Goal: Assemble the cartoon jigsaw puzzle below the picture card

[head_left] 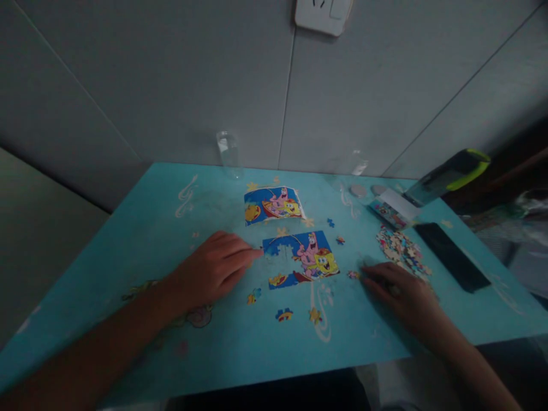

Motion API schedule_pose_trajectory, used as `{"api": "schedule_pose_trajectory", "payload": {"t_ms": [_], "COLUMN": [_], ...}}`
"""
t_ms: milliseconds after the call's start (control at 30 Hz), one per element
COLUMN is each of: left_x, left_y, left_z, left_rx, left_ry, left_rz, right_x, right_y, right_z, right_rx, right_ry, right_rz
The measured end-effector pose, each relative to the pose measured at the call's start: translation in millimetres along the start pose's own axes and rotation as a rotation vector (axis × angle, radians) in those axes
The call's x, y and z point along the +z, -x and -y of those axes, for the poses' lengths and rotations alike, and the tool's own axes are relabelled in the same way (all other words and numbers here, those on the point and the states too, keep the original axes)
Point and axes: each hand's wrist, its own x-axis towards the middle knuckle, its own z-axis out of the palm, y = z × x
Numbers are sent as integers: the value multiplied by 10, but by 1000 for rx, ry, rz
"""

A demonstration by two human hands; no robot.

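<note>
A partly assembled cartoon puzzle (pixel 319 257) lies on the blue table, with a gap in its left half. My left hand (pixel 220 264) is at the puzzle's left edge, its fingers pressed together and its index fingertip by the upper left corner; whatever it may hold is too small to tell. My right hand (pixel 396 288) rests right of the puzzle, fingers curled, next to a small loose piece (pixel 353 275); its palm is hidden. Behind the puzzle lies a matching reference picture (pixel 274 204). Loose pieces lie in front, among them a yellow one (pixel 315 315) and a blue one (pixel 283 314).
A pile of pieces (pixel 400 248) lies at the right, beside a black phone-like slab (pixel 451 257). Farther back are a small box (pixel 391 210), a dark bottle with a green edge (pixel 449 176) and a clear container (pixel 229 154) by the wall.
</note>
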Motion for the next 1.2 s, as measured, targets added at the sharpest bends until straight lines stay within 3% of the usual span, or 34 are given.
{"api": "schedule_pose_trajectory", "payload": {"t_ms": [300, 600, 767, 867, 1033, 1200], "left_x": [-16, 33, 20, 9, 47, 108], "left_y": [-31, -117, -183, -179, -185, -155], "left_z": [-289, -383, -494, -664, -962, -1027], "left_rx": [55, 114, 165, 272, 441, 582], "left_ry": [-5, 17, -95, -180, -61, -1], "left_rz": [46, 90, 65, 89, 79, 57], "right_x": [40, -4, -5, -24, -27, 136], "right_y": [-84, -137, -204, -342, -771, -1176], "right_z": [124, 86, 102, 251, 687, 901], "right_rx": [49, 81, 78, -10, -186, -284], "right_ry": [-70, -199, -205, -230, -346, -411], "right_rz": [75, 137, 147, 124, 117, 162]}}
